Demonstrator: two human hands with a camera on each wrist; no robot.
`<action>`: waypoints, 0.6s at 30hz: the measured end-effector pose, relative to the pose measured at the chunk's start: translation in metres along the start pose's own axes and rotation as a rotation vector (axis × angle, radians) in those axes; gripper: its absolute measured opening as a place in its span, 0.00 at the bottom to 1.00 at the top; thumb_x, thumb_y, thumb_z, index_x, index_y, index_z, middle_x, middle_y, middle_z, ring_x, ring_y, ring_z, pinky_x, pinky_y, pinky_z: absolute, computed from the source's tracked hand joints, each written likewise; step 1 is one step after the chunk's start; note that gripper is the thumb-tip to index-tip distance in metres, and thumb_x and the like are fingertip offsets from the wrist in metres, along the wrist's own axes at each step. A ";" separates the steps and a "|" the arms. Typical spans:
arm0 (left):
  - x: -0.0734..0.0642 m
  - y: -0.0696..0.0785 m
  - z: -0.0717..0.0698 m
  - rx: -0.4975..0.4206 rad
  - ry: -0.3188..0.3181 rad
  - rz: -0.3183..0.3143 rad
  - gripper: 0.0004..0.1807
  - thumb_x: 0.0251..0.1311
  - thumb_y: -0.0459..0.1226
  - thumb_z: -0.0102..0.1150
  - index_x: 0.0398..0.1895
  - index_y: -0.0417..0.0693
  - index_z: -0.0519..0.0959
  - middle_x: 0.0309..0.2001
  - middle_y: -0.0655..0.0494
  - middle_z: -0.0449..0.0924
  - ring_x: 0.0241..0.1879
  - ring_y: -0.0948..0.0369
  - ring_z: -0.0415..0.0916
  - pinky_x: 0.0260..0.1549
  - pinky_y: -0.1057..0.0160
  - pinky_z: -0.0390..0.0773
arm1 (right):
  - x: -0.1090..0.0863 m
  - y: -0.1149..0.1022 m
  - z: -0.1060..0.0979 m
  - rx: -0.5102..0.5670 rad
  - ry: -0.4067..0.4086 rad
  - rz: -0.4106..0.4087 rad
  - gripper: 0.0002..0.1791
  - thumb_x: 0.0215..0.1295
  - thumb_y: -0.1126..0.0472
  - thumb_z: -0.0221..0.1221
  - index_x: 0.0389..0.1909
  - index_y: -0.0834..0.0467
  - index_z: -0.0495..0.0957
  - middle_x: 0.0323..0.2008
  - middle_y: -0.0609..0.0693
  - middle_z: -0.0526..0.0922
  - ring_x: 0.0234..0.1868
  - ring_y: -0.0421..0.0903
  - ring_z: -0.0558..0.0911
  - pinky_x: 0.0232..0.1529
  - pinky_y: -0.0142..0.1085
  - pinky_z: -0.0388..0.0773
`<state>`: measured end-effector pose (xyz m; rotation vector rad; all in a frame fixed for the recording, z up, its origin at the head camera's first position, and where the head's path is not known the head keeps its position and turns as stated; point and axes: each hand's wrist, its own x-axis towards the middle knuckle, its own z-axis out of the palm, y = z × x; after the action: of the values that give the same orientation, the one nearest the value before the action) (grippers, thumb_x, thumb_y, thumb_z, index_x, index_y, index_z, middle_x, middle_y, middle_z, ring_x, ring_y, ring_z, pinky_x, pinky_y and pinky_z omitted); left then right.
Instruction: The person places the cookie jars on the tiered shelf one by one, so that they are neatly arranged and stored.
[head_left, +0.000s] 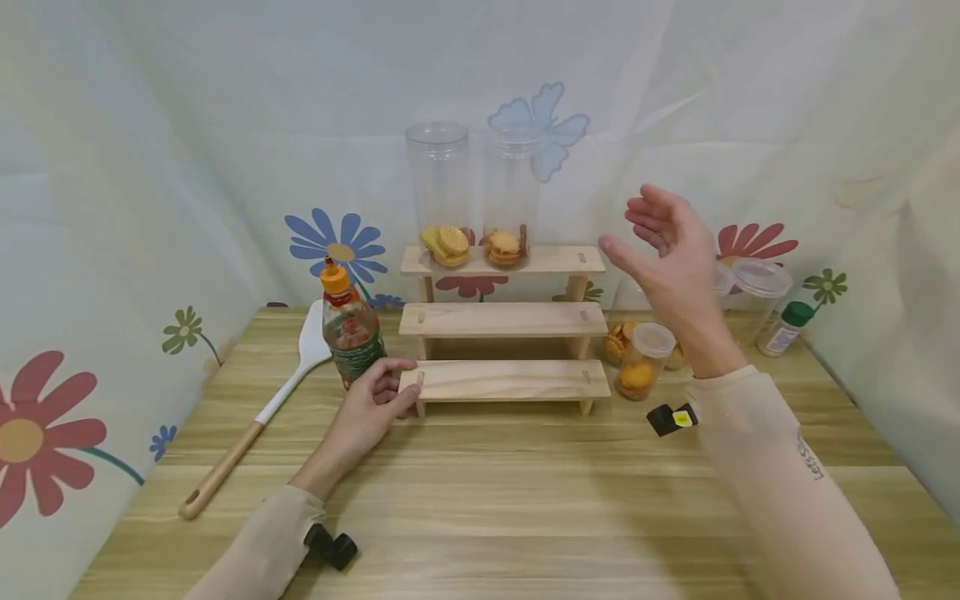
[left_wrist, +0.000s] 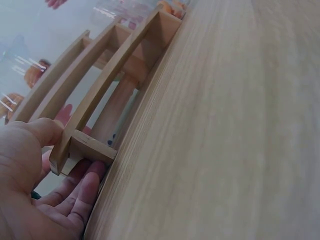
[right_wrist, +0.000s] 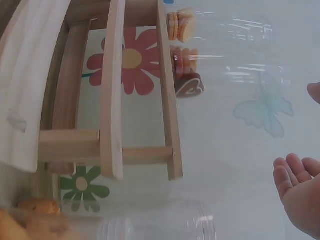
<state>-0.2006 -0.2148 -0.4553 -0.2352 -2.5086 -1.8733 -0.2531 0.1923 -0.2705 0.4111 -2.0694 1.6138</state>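
1. The left jar (head_left: 439, 196) and right jar (head_left: 512, 196) stand on the top tier (head_left: 562, 261) of the rack (head_left: 502, 320); that part seems done.
2. The front jar (head_left: 643, 362) and back jar (head_left: 760, 292) stand on the worktop (head_left: 487, 508), right of the rack, perhaps left to place.
3. The left hand (head_left: 375, 402) grips the bottom tier's (head_left: 510, 381) left end.
4. The right hand (head_left: 677, 260) hovers near the top tier, thumb and fingers apart, holding nothing.

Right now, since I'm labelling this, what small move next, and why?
Perhaps lower the right hand to the front jar right of the stand: that hand holds nothing, two jars stand on the top tier, and the left hand grips the bottom tier.
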 end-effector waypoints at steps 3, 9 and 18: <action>0.000 -0.001 0.000 0.001 0.002 0.002 0.24 0.81 0.43 0.68 0.72 0.47 0.77 0.45 0.40 0.85 0.40 0.54 0.85 0.41 0.62 0.86 | -0.011 0.000 -0.012 -0.012 0.025 0.035 0.42 0.70 0.62 0.78 0.81 0.57 0.71 0.71 0.54 0.79 0.72 0.51 0.79 0.76 0.36 0.73; 0.001 -0.001 0.001 -0.005 -0.001 -0.003 0.23 0.81 0.43 0.68 0.73 0.48 0.77 0.45 0.41 0.85 0.41 0.55 0.85 0.42 0.62 0.86 | -0.031 0.009 -0.031 -0.080 0.076 0.067 0.40 0.71 0.61 0.76 0.81 0.55 0.71 0.70 0.52 0.80 0.70 0.47 0.79 0.75 0.32 0.74; -0.001 0.001 0.000 -0.005 -0.001 -0.005 0.23 0.81 0.42 0.67 0.73 0.48 0.77 0.45 0.41 0.85 0.39 0.55 0.85 0.41 0.62 0.85 | -0.061 0.033 -0.050 -0.137 0.088 0.085 0.37 0.70 0.63 0.77 0.77 0.60 0.74 0.64 0.47 0.83 0.64 0.43 0.81 0.68 0.24 0.75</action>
<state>-0.1997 -0.2146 -0.4549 -0.2305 -2.5083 -1.8815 -0.2099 0.2458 -0.3212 0.2040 -2.1396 1.4982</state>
